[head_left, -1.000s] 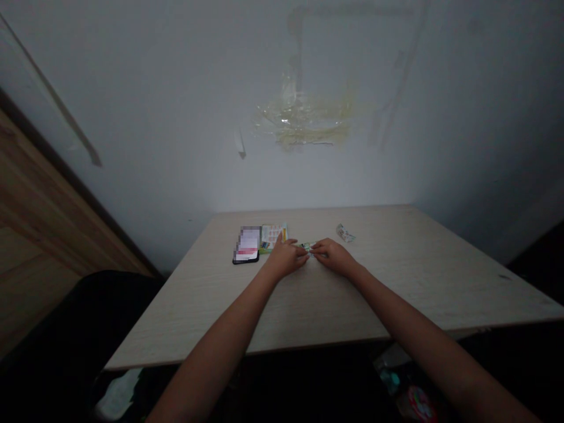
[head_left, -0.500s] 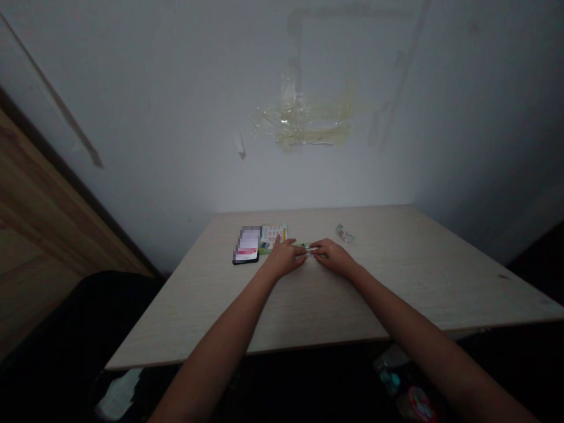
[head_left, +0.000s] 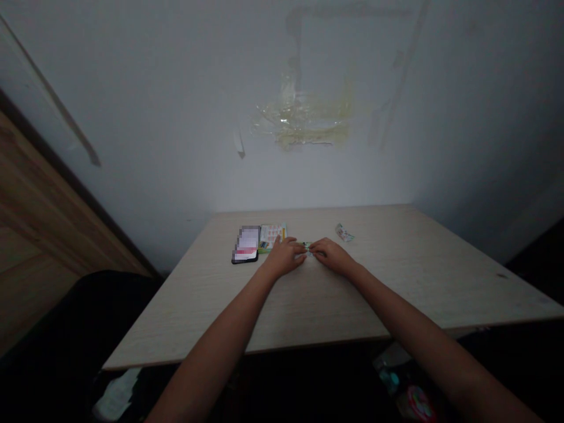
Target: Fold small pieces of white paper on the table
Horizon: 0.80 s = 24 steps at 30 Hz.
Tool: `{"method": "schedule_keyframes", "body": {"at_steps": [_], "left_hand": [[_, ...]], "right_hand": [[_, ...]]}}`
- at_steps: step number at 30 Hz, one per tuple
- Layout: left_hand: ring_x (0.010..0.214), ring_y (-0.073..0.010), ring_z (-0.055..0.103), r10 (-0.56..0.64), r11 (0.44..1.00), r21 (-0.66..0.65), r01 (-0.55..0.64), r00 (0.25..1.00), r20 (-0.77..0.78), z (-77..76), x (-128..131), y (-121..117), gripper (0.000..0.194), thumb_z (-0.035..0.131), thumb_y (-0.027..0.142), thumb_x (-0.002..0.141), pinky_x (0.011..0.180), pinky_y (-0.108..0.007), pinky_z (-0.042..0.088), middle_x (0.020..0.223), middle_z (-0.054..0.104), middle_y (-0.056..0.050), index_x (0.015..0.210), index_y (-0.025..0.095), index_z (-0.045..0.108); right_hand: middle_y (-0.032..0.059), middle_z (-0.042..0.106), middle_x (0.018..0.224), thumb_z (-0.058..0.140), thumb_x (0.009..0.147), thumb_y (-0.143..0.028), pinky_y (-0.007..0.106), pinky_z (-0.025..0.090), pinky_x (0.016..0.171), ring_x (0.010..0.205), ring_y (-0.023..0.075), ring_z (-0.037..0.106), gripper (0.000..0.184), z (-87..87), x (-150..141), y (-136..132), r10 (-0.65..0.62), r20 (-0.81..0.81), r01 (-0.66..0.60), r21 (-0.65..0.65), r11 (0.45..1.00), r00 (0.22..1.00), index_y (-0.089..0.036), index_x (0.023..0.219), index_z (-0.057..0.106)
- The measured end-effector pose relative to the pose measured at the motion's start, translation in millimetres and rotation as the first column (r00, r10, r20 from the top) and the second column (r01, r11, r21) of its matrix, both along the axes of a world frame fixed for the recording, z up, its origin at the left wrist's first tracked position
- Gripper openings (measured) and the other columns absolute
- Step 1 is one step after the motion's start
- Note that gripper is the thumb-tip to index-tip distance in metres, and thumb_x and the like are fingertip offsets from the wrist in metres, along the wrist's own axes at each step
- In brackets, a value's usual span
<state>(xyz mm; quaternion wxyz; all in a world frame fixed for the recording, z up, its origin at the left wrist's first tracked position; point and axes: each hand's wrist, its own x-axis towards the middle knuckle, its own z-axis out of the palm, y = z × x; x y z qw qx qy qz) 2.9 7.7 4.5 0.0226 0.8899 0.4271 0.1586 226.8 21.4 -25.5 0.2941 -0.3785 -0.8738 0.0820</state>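
Note:
A small flat printed piece (head_left: pixel 307 245), greenish and white, lies on the table between my two hands, mostly covered by fingers. My left hand (head_left: pixel 285 257) rests on the table, its fingertips closed on the piece's left side. From the other side, my right hand (head_left: pixel 331 254) pinches the right end, thumb and fingers together. What exactly the piece is I cannot make out. Just behind my left hand lies a printed sheet or booklet (head_left: pixel 271 234) with rows of small pictures and a green edge.
A black phone (head_left: pixel 247 249) with its screen lit lies left of the sheet. A crumpled clear wrapper (head_left: pixel 344 232) is on the pale wooden table (head_left: pixel 374 305) at the back right. Behind the table stands a wall (head_left: pixel 176 117) with old tape on it.
My right fingertips have shifted very slightly on the small printed piece. The other things on the table lie as before; the view has tilted a touch.

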Motion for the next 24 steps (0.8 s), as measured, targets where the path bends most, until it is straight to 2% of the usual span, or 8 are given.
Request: {"method": "schedule_keyframes", "body": {"at_steps": [6, 10, 19, 24], "left_hand": [[0.123, -0.0261, 0.053, -0.028, 0.999, 0.038, 0.028, 1.000, 0.004, 0.5, 3.2, -1.6, 0.027, 0.053, 0.039, 0.094, 0.114, -0.066, 0.018, 0.119, 0.071, -0.003, 0.109, 0.030, 0.072], [0.124, -0.0260, 0.053, -0.016, 0.999, 0.029, 0.016, 1.000, 0.007, 0.9, 3.4, -3.6, 0.028, 0.053, 0.039, 0.094, 0.114, -0.066, 0.019, 0.120, 0.070, -0.005, 0.115, 0.028, 0.069], [0.128, -0.0297, 0.050, -0.002, 0.999, 0.038, 0.003, 0.999, -0.041, 1.4, 2.0, -4.7, 0.030, 0.050, 0.044, 0.096, 0.114, -0.070, 0.010, 0.127, 0.069, 0.002, 0.119, 0.039, 0.068], [0.130, -0.0308, 0.049, 0.002, 0.998, 0.056, 0.002, 0.998, -0.068, 1.0, 2.2, -4.6, 0.032, 0.048, 0.046, 0.096, 0.115, -0.070, 0.008, 0.127, 0.069, 0.003, 0.120, 0.040, 0.068]], "right_hand": [[0.0073, 0.074, 0.110, 0.054, 0.091, -0.018, 0.036, 0.050, 0.096, 0.104, 0.0203, 0.067, 0.026, 6.6, 0.7, -7.3, -0.118, -0.047, 0.115, -0.056, 0.992, 0.992, -0.020, 0.108, 0.074], [0.0069, 0.074, 0.111, 0.054, 0.090, -0.015, 0.034, 0.050, 0.097, 0.105, 0.0195, 0.067, 0.027, 8.3, -0.1, -9.1, -0.159, -0.077, 0.155, -0.056, 0.986, 0.984, -0.019, 0.108, 0.074], [0.0066, 0.074, 0.112, 0.056, 0.087, -0.014, 0.037, 0.051, 0.099, 0.107, 0.0213, 0.067, 0.028, 3.0, 0.2, -3.9, -0.142, 0.030, 0.143, -0.014, 0.990, 0.989, -0.021, 0.106, 0.076], [0.0066, 0.074, 0.114, 0.055, 0.088, -0.016, 0.038, 0.050, 0.100, 0.108, 0.0208, 0.067, 0.029, 3.3, 1.4, -3.5, -0.117, 0.043, 0.117, 0.000, 0.993, 0.992, -0.021, 0.109, 0.075]]}}
